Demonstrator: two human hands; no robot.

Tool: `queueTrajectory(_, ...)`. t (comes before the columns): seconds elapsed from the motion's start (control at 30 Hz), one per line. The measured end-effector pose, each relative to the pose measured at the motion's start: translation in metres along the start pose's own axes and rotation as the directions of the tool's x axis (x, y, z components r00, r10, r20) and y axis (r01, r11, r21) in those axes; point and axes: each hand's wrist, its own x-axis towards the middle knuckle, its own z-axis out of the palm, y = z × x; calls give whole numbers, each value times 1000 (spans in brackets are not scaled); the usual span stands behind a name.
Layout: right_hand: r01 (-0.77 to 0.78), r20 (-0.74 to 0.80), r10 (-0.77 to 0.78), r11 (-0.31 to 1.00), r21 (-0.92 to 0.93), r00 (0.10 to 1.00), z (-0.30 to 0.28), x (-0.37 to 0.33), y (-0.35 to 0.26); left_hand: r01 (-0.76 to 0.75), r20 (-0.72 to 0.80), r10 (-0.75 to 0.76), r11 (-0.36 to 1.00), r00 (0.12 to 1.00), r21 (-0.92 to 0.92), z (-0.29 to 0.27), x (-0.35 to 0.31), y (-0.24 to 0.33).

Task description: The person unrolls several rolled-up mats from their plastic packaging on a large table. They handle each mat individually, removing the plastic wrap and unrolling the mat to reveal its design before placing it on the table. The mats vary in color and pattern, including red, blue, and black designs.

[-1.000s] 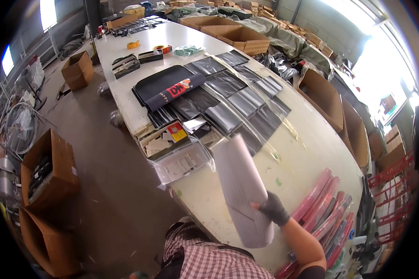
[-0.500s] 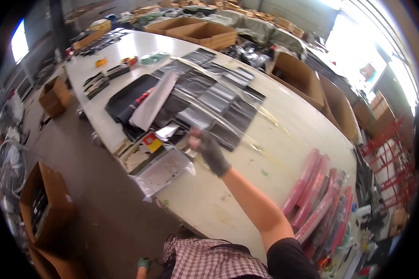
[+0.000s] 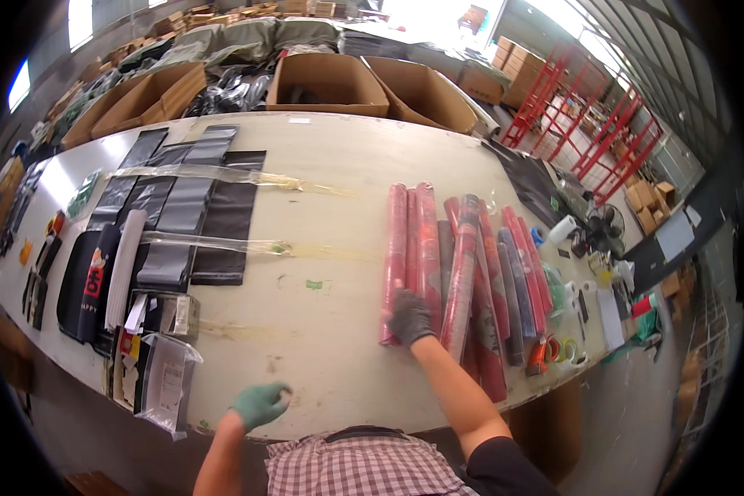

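Note:
On the right half of the table lie several plastic-wrapped rolls, mostly red with some grey and dark blue ones. My right hand [image 3: 411,317], in a grey glove with bare fingertips, is at the leftmost red roll [image 3: 396,240], its fingers closed around the lower part. Other red rolls [image 3: 425,236] lie close beside it. My left hand [image 3: 258,405], in a green glove, hovers over the near table edge. Its fingers are loosely bent and apart, with nothing in them.
Dark plastic bags [image 3: 173,227] lie flat under clear tape strips [image 3: 248,244] on the left. Near them are a dark printed roll [image 3: 99,277], a white roll [image 3: 126,264] and a plastic-wrapped box [image 3: 165,376]. Cardboard boxes [image 3: 326,106] line the far edge; tape rolls [image 3: 553,351] and a fan [image 3: 606,227] stand right.
The view has swung right. My right hand has gone from beside the dark bags to the red rolls and closed on one. My left hand has risen over the table edge.

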Motion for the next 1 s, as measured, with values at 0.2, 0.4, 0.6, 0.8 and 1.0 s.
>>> queueTrajectory(0.2,-278,229,270,960,2,935,-14,21,-36,-314,-110,314,949,943,19,14,59,74)
queueTrajectory(0.4,-191,124,146,779,597,981,21,18,-22,-383,-310,424,905,851,186,64,87,56)
queueTrajectory(0.6,-314,188,-356,-341,886,916,-127,-69,-62,-640,-539,821,519,189,566,-22,57,105)
queueTrajectory(0.8,737,-583,-454,469,486,673,-225,-111,-62,-770,-796,562,603,224,209,-94,-22,172)
queueTrajectory(1.0,744,-637,-394,248,620,662,-173,-120,-93,-918,-806,528,393,267,-46,-106,-66,223)
